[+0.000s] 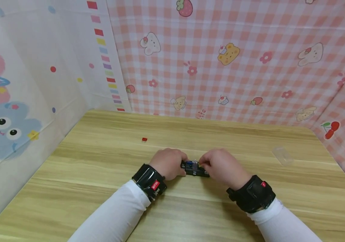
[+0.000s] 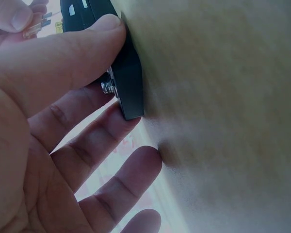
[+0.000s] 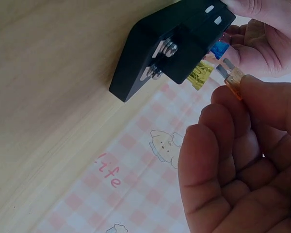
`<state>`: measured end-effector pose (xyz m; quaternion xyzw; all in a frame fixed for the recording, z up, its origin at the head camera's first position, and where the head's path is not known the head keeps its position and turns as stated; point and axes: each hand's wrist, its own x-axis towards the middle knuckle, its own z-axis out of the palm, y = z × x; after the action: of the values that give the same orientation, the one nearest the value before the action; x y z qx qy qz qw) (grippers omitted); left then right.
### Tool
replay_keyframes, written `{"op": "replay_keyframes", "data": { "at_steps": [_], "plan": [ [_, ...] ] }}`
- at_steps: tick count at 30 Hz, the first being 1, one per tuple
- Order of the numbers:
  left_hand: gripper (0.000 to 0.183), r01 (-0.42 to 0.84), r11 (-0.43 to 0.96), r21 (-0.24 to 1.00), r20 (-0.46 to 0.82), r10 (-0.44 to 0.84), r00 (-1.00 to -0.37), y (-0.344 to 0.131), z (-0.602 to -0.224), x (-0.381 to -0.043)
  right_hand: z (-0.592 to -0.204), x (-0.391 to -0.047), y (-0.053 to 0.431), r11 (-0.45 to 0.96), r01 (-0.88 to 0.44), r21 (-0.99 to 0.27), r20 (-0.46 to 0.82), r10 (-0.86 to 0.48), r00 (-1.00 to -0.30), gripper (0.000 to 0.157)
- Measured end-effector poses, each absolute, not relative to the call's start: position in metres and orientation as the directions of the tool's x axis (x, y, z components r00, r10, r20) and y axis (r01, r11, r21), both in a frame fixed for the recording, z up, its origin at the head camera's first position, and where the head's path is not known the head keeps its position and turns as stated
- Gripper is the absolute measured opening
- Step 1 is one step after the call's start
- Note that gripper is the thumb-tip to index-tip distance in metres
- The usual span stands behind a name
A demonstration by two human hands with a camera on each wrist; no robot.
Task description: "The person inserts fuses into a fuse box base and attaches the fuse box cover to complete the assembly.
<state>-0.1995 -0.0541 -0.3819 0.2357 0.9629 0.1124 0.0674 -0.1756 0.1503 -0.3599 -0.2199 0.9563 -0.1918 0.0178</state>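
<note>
A black fuse block stands on the table between both hands. My left hand grips its left end, thumb on the near side and fingers at the end and far side. In the right wrist view, a blue blade fuse and a yellow blade fuse sit in the block. Metal screw terminals show at its end. My right hand pinches an orange-tinted clear blade fuse between thumb and index finger. Its two metal prongs point toward the block, close beside the seated fuses.
A red blade fuse lies on the wooden table, beyond the left hand. Farther right is a clear plastic lid-like piece. Patterned cloth hangs along the back and sides of the table.
</note>
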Motion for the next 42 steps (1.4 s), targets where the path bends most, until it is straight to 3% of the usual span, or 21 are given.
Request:
{"op": "replay_keyframes", "data": {
  "at_steps": [42],
  "plan": [
    [0.034, 0.435, 0.867, 0.244, -0.071, 0.463, -0.884, -0.0539, -0.3829, -0.1991, -0.3653, -0.1742, 0.1461, 0.838, -0.417, -0.353, 0.023, -0.438, -0.899, 0.007]
  ]
}}
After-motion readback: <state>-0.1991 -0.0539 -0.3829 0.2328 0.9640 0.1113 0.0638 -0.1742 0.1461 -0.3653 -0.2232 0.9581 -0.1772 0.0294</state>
